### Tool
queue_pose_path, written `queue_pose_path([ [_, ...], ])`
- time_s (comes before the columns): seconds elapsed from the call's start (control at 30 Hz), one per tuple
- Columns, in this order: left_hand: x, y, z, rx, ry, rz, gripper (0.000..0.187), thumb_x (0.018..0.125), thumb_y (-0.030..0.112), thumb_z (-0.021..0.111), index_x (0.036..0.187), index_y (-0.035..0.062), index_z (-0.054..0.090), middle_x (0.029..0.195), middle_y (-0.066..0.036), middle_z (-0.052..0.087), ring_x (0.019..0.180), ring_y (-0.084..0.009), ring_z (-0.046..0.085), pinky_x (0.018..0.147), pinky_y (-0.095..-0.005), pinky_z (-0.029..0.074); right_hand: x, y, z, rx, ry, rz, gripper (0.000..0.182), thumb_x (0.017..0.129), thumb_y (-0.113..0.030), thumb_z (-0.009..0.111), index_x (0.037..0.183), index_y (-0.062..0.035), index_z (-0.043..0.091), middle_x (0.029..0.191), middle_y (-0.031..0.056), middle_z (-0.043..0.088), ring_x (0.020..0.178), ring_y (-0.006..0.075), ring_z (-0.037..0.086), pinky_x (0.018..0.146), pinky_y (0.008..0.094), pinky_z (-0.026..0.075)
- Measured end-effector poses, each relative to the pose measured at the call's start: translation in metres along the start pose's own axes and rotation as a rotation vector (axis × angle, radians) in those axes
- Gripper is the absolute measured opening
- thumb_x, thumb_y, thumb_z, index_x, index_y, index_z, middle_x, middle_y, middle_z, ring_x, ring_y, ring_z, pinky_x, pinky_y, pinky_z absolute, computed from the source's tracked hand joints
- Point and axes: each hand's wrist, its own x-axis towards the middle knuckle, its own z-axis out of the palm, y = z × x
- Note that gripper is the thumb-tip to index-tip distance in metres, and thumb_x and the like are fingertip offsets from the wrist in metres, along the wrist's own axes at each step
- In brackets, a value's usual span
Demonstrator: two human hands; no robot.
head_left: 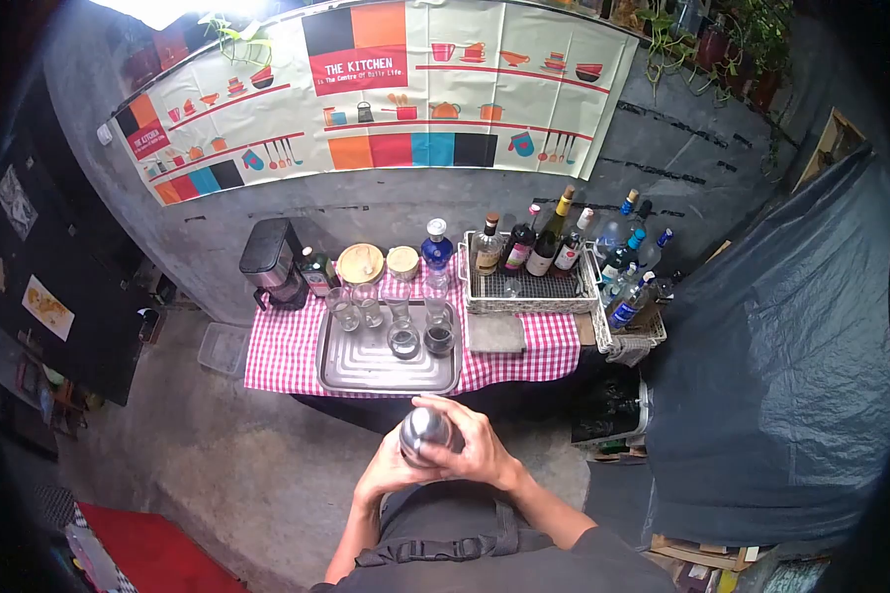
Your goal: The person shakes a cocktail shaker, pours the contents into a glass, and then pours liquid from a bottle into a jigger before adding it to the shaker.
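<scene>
A silver metal cocktail shaker [425, 429] is held up in front of my body, its rounded top toward the camera. My left hand [390, 468] wraps round its lower left side. On the right, my right hand [478, 445] grips the shaker, with fingers reaching over its upper edge. Both hands are closed on it, and its lower part is hidden by them. Beyond the hands, a metal tray [366, 373] lies on the table with several glasses. Two of these, a stemless glass [403, 339] and a dark-looking glass [439, 338], stand toward its right side.
A red checked cloth [539, 356] covers the table. Behind the tray are a coffee maker [275, 262], a blue decanter [436, 247] and small bowls. A white wicker basket [532, 304] holds several bottles; another basket [631, 346] stands at the right end. A folded grey cloth [497, 334] lies beside the tray.
</scene>
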Motion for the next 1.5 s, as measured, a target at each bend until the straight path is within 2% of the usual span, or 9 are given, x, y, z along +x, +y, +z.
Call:
queue_pose_path([
  [0.1,0.002,0.001,-0.002,-0.044,0.014,-0.016,0.065,0.063,0.004,0.088,0.121,0.0035,0.057,0.110,-0.005,0.065,0.099,-0.0144,0.062,0.087,-0.0326,0.053,0.004,0.006,0.009,0.079,0.027,0.140,0.064,0.084,-0.027,0.076,0.135,0.0046,0.053,0.129,0.0243,0.062,0.121,0.0355,0.062,0.103,0.0417,0.048],
  [0.27,0.003,0.002,-0.024,0.188,0.038,0.151,0.067,0.063,0.009,0.090,0.122,0.0039,0.057,0.114,-0.005,0.062,0.105,-0.0153,0.061,0.093,-0.0333,0.050,0.000,-0.008,0.009,0.042,-0.068,-0.148,0.065,0.084,-0.024,0.077,0.137,0.0010,0.051,0.137,0.0255,0.056,0.128,0.0352,0.057,0.108,0.0414,0.044],
  [0.5,-0.004,-0.004,-0.005,-0.124,0.055,0.014,0.072,0.062,0.003,0.088,0.126,0.0034,0.058,0.119,-0.005,0.063,0.110,-0.0162,0.060,0.097,-0.0336,0.049,0.004,0.007,0.014,0.259,0.019,0.214,0.058,0.087,-0.026,0.073,0.133,0.0038,0.053,0.126,0.0187,0.065,0.116,0.0257,0.064,0.101,0.0380,0.049],
  [0.63,-0.009,-0.001,-0.030,-0.067,-0.016,-0.019,0.072,0.062,0.002,0.089,0.127,0.0037,0.057,0.119,-0.005,0.063,0.111,-0.0163,0.060,0.098,-0.0336,0.049,0.002,-0.006,0.025,0.034,-0.006,-0.065,0.065,0.081,-0.024,0.081,0.133,0.0024,0.054,0.134,0.0213,0.061,0.126,0.0294,0.059,0.107,0.0393,0.044],
  [0.83,-0.012,-0.007,-0.044,0.076,0.010,0.079,0.079,0.062,0.004,0.091,0.132,0.0041,0.055,0.123,-0.006,0.060,0.117,-0.0176,0.057,0.102,-0.0350,0.047,0.005,0.007,0.032,0.224,0.064,0.223,0.060,0.087,-0.030,0.075,0.131,0.0037,0.053,0.123,0.0238,0.065,0.114,0.0299,0.066,0.097,0.0382,0.051],
  [1.03,-0.012,-0.007,-0.056,0.084,-0.052,0.079,0.083,0.063,0.006,0.091,0.135,0.0033,0.052,0.121,-0.006,0.062,0.113,-0.0163,0.059,0.100,-0.0342,0.048,0.003,-0.014,0.039,0.132,-0.046,-0.034,0.062,0.080,-0.016,0.081,0.133,0.0007,0.053,0.137,0.0203,0.059,0.127,0.0275,0.057,0.110,0.0388,0.042],
  [1.23,-0.010,0.003,-0.040,0.029,-0.003,0.069,0.076,0.063,0.008,0.091,0.130,0.0037,0.055,0.117,-0.006,0.063,0.108,-0.0152,0.060,0.096,-0.0328,0.049,0.012,0.005,0.035,0.212,-0.009,0.228,0.057,0.084,-0.025,0.077,0.131,0.0000,0.055,0.129,0.0201,0.062,0.119,0.0276,0.063,0.102,0.0401,0.049],
  [1.37,-0.004,0.002,-0.044,0.016,-0.037,0.057,0.082,0.062,0.010,0.091,0.134,0.0046,0.053,0.118,-0.007,0.064,0.108,-0.0163,0.062,0.097,-0.0327,0.050,0.014,-0.009,0.028,0.057,-0.080,-0.079,0.059,0.083,-0.019,0.077,0.133,0.0011,0.054,0.136,0.0205,0.060,0.128,0.0315,0.058,0.109,0.0421,0.043],
  [1.5,-0.001,-0.008,-0.042,0.198,-0.033,0.067,0.077,0.063,0.006,0.090,0.131,0.0032,0.055,0.121,-0.007,0.062,0.113,-0.0167,0.059,0.100,-0.0344,0.048,0.009,0.006,0.010,0.195,-0.039,0.185,0.053,0.087,-0.021,0.072,0.131,0.0017,0.053,0.129,0.0202,0.064,0.126,0.0296,0.058,0.108,0.0407,0.044],
])
